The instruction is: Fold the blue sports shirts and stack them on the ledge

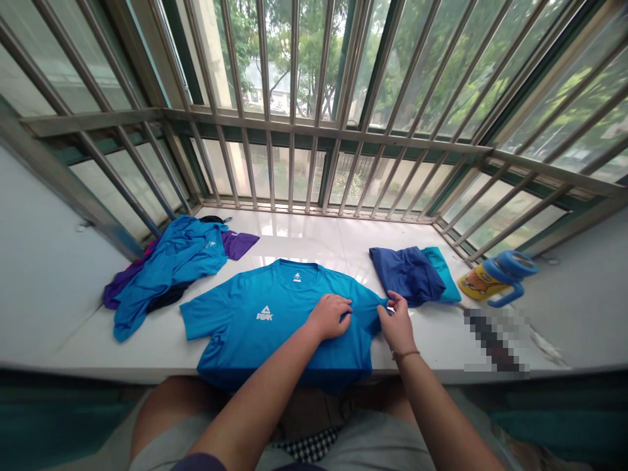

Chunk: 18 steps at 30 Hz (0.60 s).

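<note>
A blue short-sleeved T-shirt (289,327) with a white PEAK logo lies spread on the white ledge, its neckline toward the window. Its lower part hangs over the front edge. My left hand (332,316) rests on the chest of the shirt, right of the logo, fingers slightly curled over the cloth. At the sleeve on the right, my right hand (396,319) pinches the sleeve's end between thumb and fingers. A bracelet circles my right wrist.
On the left of the ledge (275,229) lies a loose heap of blue, purple and black clothes (181,255). Folded navy and teal clothes (407,273) sit to the right, beside a yellow-and-blue handled bottle (498,278). A pixelated dark object lies nearby. Metal window bars (294,131) enclose the back.
</note>
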Motion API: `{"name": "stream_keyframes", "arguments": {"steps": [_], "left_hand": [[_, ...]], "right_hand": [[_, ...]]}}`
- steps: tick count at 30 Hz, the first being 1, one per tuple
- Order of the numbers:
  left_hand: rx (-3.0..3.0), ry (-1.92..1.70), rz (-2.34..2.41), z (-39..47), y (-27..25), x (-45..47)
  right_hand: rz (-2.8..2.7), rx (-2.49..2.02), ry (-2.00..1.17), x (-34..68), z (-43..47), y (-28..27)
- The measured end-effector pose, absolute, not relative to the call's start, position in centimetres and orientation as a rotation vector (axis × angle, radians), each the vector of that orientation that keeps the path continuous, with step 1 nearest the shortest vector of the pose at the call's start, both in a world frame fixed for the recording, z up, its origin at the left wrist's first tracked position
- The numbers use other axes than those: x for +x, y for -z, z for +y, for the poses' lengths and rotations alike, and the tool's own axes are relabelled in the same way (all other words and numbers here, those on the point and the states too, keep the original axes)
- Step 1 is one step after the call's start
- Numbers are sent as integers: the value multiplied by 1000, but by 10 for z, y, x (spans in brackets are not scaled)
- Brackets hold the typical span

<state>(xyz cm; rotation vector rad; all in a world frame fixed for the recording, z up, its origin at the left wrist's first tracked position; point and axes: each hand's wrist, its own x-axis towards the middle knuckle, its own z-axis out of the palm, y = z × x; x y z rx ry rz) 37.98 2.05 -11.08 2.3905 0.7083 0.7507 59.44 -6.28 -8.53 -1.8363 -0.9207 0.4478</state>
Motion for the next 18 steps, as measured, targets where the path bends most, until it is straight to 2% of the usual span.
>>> {"name": "stream_keyframes", "arguments": {"steps": [2, 5, 9, 14, 18], "left_hand": [[2255, -850, 749, 25, 114, 379], [1987, -1036, 952, 34, 119, 375], [1900, -1081, 1080, 42, 121, 371], [2019, -997, 1050, 36, 117, 376], [2114, -929, 1047, 34, 115, 379]], "right_hand": [[-1072, -1768, -359, 573, -62, 74], [-1536, -1610, -391, 534, -73, 54], [-2140, -1472, -345, 506, -99, 39], [-1850, -1781, -207, 541, -121, 58], [-1616, -1956, -304, 573, -133, 80]]}}
